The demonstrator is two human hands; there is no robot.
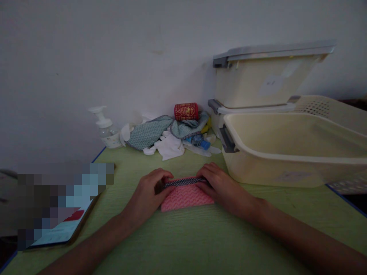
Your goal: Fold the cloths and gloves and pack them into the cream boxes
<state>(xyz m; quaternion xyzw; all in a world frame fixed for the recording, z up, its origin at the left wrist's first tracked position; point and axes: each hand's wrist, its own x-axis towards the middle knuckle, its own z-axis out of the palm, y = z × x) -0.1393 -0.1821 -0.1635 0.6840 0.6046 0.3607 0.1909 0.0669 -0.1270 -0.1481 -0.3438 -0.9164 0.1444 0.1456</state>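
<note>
A pink textured cloth (pixel 186 198) with a dark checked edge lies folded on the green table in front of me. My left hand (pixel 151 187) pinches its left end, thumb on the near side and fingers behind. At the right end, my right hand (pixel 218 187) grips the same checked edge between thumb and fingers. Both hands rest low at the tabletop, and the edge runs between them. What lies under the cloth is hidden.
Behind the cloth is a heap with a grey-blue cloth (pixel 150 131), white gloves (pixel 170 147), a red can (pixel 186 111) and a blue-capped bottle (pixel 200 141). A pump bottle (pixel 107 131) stands left. An open cream bin (pixel 269 168) and a lidded box (pixel 258 84) occupy the right. A tablet-like screen (pixel 61 229) lies left.
</note>
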